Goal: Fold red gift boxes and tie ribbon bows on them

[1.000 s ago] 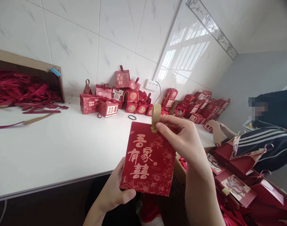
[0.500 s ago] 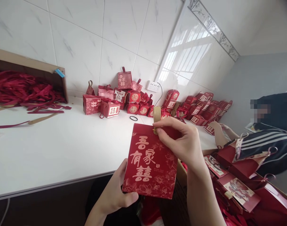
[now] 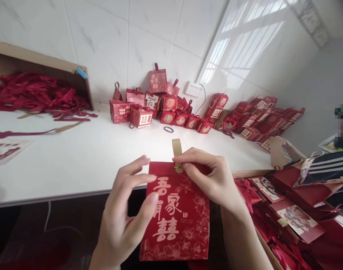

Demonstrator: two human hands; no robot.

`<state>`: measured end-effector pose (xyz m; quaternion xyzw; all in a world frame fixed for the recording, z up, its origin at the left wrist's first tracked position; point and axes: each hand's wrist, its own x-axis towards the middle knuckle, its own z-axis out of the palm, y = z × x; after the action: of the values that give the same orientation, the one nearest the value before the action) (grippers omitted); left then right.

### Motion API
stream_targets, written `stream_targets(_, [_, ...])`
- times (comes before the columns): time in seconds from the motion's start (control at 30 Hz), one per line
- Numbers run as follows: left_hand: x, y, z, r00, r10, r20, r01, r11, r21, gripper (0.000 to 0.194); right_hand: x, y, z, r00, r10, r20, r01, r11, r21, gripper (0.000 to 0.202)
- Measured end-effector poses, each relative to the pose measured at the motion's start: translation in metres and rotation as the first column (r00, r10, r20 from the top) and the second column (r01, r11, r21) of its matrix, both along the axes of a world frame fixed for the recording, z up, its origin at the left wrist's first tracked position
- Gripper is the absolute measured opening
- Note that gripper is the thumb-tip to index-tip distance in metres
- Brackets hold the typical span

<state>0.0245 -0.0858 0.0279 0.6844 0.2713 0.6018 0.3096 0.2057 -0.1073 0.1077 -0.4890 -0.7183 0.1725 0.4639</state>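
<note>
A red gift box (image 3: 185,228) with pale pink Chinese characters and flower prints faces me, held upright just in front of the table edge. At its top stands a looped gold ribbon handle (image 3: 176,148), fastened by a small yellow tie. My right hand (image 3: 209,176) pinches the box's top edge beside the foot of the ribbon. My left hand (image 3: 129,206) is raised along the box's left side, fingers spread and thumb in front of the printed characters. Whether its fingertips touch the box, I cannot tell.
Small red boxes (image 3: 142,117) are grouped by the tiled wall on the white table (image 3: 75,161), near a black ring (image 3: 168,129). A carton of red ribbons (image 3: 88,90) stands left. More boxes (image 3: 298,221) fill a carton at right, beside a co-worker's striped sleeve (image 3: 326,165).
My left hand has let go of the box's lower left corner and risen to its upper left side, opening. The box sits slightly lower, and the view has shifted.
</note>
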Motion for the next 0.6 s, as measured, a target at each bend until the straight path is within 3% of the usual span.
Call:
stream_targets(0.17, [-0.001,-0.007,0.006,0.977,0.045,-0.206,-0.038,0.999,0.039,0.022,-0.015,-0.008,-0.016,0.998,0.062,-0.032,-0.065,0.993,-0.098,0.031])
stream_targets(0.6, [0.011,-0.005,0.003,0.957,0.111,-0.269,-0.081,0.989,0.120,0.018,-0.018,-0.010,-0.030,0.977,-0.004,-0.214,-0.027,0.990,-0.141,0.035])
